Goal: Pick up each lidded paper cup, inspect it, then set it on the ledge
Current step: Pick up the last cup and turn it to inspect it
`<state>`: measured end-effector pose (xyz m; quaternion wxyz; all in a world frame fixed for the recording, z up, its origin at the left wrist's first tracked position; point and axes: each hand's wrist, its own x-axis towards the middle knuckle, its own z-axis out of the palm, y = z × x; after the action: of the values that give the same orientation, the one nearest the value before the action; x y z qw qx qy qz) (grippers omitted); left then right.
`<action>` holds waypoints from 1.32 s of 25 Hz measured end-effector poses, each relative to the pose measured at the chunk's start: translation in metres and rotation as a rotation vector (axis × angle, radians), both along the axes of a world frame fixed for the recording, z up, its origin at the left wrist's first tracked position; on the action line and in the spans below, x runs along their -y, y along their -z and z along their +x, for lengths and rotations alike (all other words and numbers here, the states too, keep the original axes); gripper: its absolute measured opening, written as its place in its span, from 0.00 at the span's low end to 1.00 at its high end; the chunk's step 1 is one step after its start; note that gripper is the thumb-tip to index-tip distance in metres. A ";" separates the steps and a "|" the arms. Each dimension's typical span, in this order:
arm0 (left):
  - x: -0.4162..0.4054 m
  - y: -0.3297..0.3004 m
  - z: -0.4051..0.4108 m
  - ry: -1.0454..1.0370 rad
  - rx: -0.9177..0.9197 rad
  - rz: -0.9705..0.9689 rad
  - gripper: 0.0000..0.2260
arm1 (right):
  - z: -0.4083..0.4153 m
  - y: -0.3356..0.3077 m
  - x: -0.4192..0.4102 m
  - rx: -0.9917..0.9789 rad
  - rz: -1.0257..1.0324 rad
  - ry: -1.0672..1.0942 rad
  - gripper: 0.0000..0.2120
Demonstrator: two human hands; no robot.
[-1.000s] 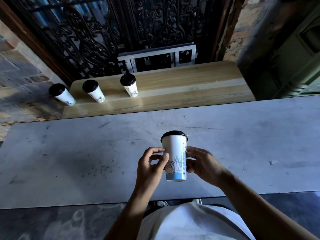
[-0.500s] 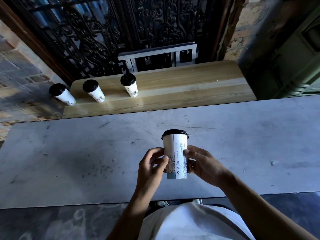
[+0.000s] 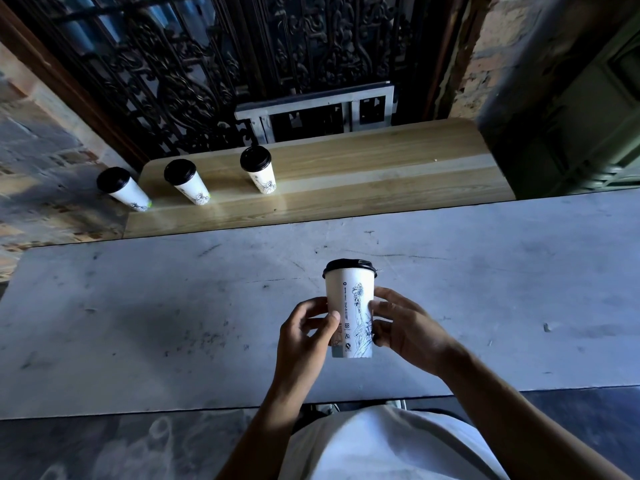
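I hold a white paper cup [image 3: 353, 303] with a black lid and a line drawing upright above the grey table [image 3: 138, 323]. My left hand [image 3: 306, 336] grips its left side and my right hand [image 3: 403, 325] grips its right side. Three more lidded cups stand in a row at the left of the wooden ledge [image 3: 363, 174]: the left cup [image 3: 124, 190] at the very end, the middle cup [image 3: 188, 183], and the right cup [image 3: 259, 169].
Behind the ledge rises a dark ornate iron grille [image 3: 225, 64] with a grey metal frame [image 3: 311, 109]. Brick wall flanks both sides. The ledge's right part is bare wood.
The cup has been turned in my fingers: the blue skyline print has rotated away and the statue drawing now faces me. The cups on the ledge have not moved.
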<state>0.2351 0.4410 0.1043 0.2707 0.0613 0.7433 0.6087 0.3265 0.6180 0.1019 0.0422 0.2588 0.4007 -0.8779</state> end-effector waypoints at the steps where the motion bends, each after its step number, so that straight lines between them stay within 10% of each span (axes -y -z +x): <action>1: 0.000 0.000 -0.001 -0.003 0.001 -0.007 0.15 | -0.001 0.000 -0.001 0.000 -0.017 0.001 0.22; 16: -0.035 0.011 -0.032 0.089 -0.102 -0.247 0.23 | -0.040 0.022 -0.043 0.011 0.330 -0.209 0.25; 21: -0.086 0.036 -0.112 0.127 -0.095 -0.206 0.27 | -0.118 0.042 -0.086 0.026 0.660 -0.225 0.36; 26: -0.158 0.113 -0.226 0.129 -0.165 -0.067 0.27 | -0.232 0.105 -0.145 0.102 1.124 -0.232 0.17; 33: -0.236 0.176 -0.357 0.242 -0.288 -0.010 0.26 | -0.345 0.150 -0.206 0.058 1.271 -0.153 0.18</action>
<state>-0.1219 0.6765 -0.0714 0.2330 0.2355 0.7645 0.5530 -0.0185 0.8236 -0.0481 -0.0462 0.2275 0.8592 -0.4560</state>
